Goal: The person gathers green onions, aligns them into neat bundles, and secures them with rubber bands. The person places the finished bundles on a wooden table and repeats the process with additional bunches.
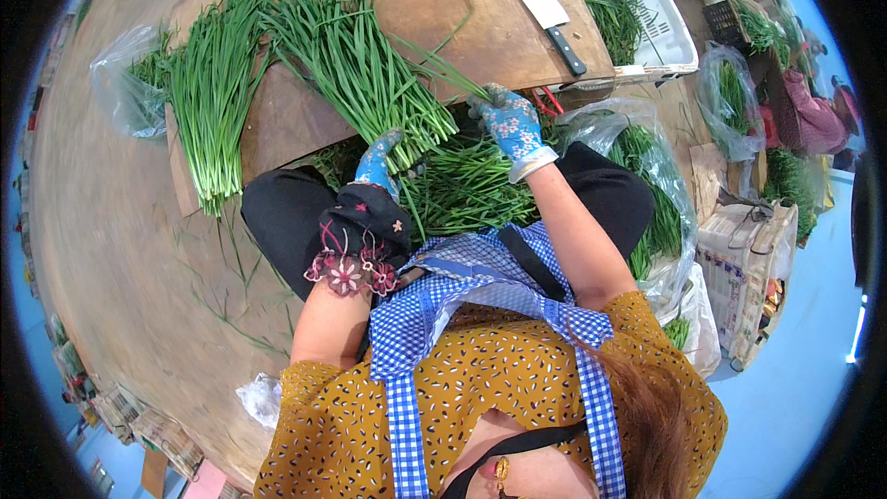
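Both my hands wear blue flowered gloves. At the near table edge, my left hand (377,164) is closed round the pale stem ends of a bunch of garlic chives (346,60), whose leaves lie away from me across the board. To its right, my right hand (508,122) pinches a few loose green chive blades that trail up and left onto the wood. Another chive bunch (214,97) lies left of the held one, stems toward me. Between my knees sits a heap of loose chives (476,187), partly hidden by my hands and the apron.
A cleaver (540,14) with a black handle lies on the wooden table (420,9), its handle near the edge. Beyond it stands a white crate (667,32) of greens. Plastic bags of chives (661,180) stand to my right; another clear bag (129,83) is at the left.
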Tool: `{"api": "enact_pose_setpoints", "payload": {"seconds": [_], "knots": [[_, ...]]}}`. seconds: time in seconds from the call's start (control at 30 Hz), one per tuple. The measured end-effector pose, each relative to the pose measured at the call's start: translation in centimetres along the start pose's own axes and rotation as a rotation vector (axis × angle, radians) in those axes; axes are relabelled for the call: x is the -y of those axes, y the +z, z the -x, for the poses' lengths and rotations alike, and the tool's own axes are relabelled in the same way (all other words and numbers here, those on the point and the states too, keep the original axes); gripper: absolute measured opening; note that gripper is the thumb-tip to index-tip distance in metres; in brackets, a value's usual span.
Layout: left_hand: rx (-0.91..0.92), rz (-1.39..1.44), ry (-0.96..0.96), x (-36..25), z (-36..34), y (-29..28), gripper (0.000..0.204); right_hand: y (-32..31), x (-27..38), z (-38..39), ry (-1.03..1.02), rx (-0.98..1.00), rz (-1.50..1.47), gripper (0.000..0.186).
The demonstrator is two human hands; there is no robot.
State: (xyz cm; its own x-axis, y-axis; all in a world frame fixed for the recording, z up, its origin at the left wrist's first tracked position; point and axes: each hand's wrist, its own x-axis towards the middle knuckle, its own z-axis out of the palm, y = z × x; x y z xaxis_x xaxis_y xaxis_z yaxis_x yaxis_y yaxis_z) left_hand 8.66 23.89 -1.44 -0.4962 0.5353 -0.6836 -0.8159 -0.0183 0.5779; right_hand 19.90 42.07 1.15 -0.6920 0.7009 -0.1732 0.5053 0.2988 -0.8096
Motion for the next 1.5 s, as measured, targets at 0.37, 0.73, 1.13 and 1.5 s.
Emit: {"api": "enact_pose_setpoints", "payload": {"seconds": [0.37,0.73,1.13,1.5], "knots": [[-0.061,-0.043,0.02,-0.2,0.5,0.0,0.031,2.7,1.6,-0.4,0.043,0.148,0.076,0.047],[-0.101,-0.085,0.026,-0.1,0.2,-0.6,0.033,1.8,1.7,0.5,0.199,0.177,-0.058,0.049],[0.002,-0.486,0.045,-0.6,-1.0,-1.2,0.033,0.9,-0.2,-1.1,0.136,0.218,-0.28,0.051],[-0.073,-0.001,-0.033,-0.6,-0.5,-3.5,0.022,-6.9,-6.8,-0.8,0.396,-0.069,-1.516,0.016]]}}
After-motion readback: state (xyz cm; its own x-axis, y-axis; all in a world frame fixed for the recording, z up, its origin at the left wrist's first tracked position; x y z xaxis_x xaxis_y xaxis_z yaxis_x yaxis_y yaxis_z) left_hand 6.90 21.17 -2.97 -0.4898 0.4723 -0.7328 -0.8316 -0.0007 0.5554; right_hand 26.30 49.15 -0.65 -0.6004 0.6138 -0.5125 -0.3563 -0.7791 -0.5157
